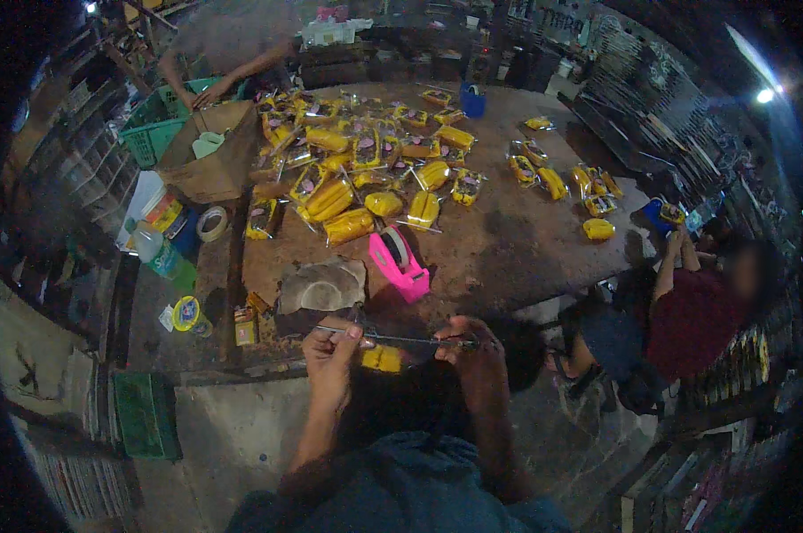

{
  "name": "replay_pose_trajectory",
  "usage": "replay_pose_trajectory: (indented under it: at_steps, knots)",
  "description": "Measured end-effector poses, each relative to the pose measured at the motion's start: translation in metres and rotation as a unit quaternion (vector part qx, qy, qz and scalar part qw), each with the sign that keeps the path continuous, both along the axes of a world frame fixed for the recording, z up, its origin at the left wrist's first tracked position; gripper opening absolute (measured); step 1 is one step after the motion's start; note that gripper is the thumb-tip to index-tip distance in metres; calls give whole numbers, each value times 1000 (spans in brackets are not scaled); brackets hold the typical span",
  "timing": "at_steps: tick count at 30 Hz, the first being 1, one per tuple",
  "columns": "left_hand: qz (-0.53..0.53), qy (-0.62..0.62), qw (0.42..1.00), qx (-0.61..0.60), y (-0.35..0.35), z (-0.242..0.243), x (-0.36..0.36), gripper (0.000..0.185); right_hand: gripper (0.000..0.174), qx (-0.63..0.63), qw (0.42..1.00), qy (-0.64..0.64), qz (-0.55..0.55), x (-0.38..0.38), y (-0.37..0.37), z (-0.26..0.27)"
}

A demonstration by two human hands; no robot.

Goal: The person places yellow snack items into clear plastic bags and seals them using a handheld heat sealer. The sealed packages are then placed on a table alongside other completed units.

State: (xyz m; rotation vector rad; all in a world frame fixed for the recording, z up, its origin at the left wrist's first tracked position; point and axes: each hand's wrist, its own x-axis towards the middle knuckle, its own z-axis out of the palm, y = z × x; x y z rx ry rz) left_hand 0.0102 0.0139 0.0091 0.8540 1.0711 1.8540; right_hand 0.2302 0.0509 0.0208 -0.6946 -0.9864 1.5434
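My left hand [333,346] and my right hand [469,340] pinch the two ends of the gathered edge of a clear plastic bag. A yellow bread piece [381,359] hangs in this bag between them, below the stretched edge. Just beyond my hands a pink tape dispenser [401,266] with a roll of tape stands on the wooden table [494,266]. Left of it lies a crumpled grey-brown piece [321,286] of unclear material. Farther back, many bagged yellow breads [331,200] lie in a heap, some with dark tops and pink labels.
A cardboard box [208,166] and a green crate [145,136] stand at the back left, with a person's hands over them. A tape roll [212,224], a soda bottle [161,253] and a yellow-lidded cup [189,316] are at left. Another person [691,320] sits at right, holding a bagged bread.
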Motion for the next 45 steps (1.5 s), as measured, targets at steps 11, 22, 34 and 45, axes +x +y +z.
replay_pose_trajectory:
  at_steps: [11, 22, 34, 45]
  knots:
    - [-57, 113, 992, 3, -6, 9, -8, 9, 13, 100, 942, -305, 98, 21, 7, 11]
    - [-99, 123, 986, -46, -3, 11, -9, 14, 4, 66, 917, -392, -34, 5, -2, 1]
    - [6, 57, 994, -92, -5, 14, -1, 11, 20, 343, 842, -410, -74, -8, -12, 7]
    - [-96, 52, 991, -82, -7, 16, -16, 6, 12, 233, 881, -412, -4, 6, -17, 7]
